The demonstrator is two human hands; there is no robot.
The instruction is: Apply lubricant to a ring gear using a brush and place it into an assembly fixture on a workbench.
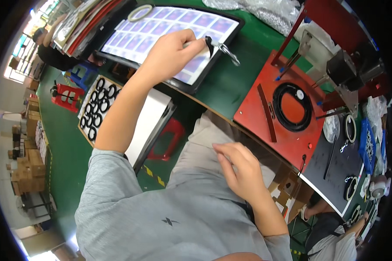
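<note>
Up top centre, the left hand (172, 50) fingers pinch metal tweezers (224, 48) over a tray of purple squares (170, 30); a slip could scratch them. Right hand (241, 172) rests half-curled, empty, lower centre.

red jig plate (259, 114), black ring (292, 106), perhaps bluish-purple sheet (161, 30)

A pair of metal tweezers (224, 49) pinched a small black piece (209, 45), held tilted above a black tray (213, 69) of purple-blue squares.
</note>
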